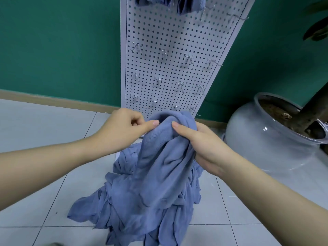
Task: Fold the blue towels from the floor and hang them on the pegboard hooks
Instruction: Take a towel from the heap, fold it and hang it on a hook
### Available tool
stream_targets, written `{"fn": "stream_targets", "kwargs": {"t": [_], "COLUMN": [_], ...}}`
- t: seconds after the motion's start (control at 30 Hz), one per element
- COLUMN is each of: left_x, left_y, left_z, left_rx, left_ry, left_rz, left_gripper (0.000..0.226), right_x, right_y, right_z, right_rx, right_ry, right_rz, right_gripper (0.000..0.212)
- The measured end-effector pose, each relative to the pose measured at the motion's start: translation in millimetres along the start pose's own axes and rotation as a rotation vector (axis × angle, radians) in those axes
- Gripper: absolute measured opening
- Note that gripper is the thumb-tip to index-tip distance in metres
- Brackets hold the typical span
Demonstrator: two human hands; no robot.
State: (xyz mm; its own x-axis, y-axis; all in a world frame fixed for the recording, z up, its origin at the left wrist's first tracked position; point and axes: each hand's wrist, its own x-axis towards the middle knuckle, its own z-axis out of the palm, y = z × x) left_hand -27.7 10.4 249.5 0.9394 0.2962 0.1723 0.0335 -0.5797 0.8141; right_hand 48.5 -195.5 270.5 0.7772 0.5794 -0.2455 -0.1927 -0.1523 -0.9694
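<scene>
A blue towel hangs bunched between both hands, in front of the white pegboard. My left hand pinches its upper left edge with thumb and fingers. My right hand grips the bunched top on the right, thumb lying across the cloth. Under the lifted towel lies a crumpled pile of blue towels on the tiled floor. Several empty wire hooks stick out of the pegboard in rows. Folded blue towels hang at the top edge of the view.
A large grey ceramic plant pot with a dark trunk stands on the floor to the right of the pegboard. A green wall with a wooden skirting runs behind. Leaves show at the far right edge.
</scene>
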Motion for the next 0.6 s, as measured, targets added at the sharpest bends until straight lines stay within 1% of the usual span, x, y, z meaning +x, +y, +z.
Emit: {"fn": "stream_targets", "kwargs": {"t": [0.03,0.1,0.13,0.17,0.2,0.23,0.3,0.33,0.4,0.47,0.53,0.6], "left_x": [2,0,-3,-5,-8,-10,-11,-11,-10,-9,-11,-14], "left_y": [-2,-6,-8,-9,-9,-7,-3,0,2,5,10,15], "left_z": [1,5,7,10,12,13,15,15,14,12,13,17], "left_rx": [-0.009,-0.022,-0.066,-0.121,-0.182,-0.243,-0.334,-0.350,-0.368,-0.405,-0.445,-0.468], "left_ry": [-0.123,-0.342,-0.400,-0.422,-0.430,-0.422,-0.345,-0.296,-0.190,-0.119,-0.119,-0.171], "left_rz": [-0.051,-0.138,-0.166,-0.177,-0.168,-0.146,-0.087,-0.063,-0.030,-0.036,-0.071,-0.122], "left_gripper": [0.064,0.095,0.106,0.108,0.102,0.086,0.043,0.030,0.024,0.023,0.023,0.022], "right_x": [0,-1,-2,-2,-1,-1,0,1,2,2,2,1], "right_y": [-2,-4,-5,-7,-8,-9,-10,-10,-10,-10,-8,-6], "right_z": [0,2,2,3,3,3,2,1,-2,-2,-1,2], "right_rx": [0.025,0.068,0.092,0.113,0.130,0.142,0.148,0.141,0.110,0.074,0.057,0.081], "right_ry": [0.006,0.003,0.000,0.001,0.006,0.014,0.027,0.028,-0.003,-0.102,-0.204,-0.251], "right_rz": [-0.011,-0.034,-0.039,-0.040,-0.040,-0.039,-0.034,-0.035,-0.042,-0.016,0.021,0.038], "right_gripper": [0.030,0.029,0.029,0.030,0.030,0.030,0.032,0.032,0.034,0.040,0.045,0.047]}}
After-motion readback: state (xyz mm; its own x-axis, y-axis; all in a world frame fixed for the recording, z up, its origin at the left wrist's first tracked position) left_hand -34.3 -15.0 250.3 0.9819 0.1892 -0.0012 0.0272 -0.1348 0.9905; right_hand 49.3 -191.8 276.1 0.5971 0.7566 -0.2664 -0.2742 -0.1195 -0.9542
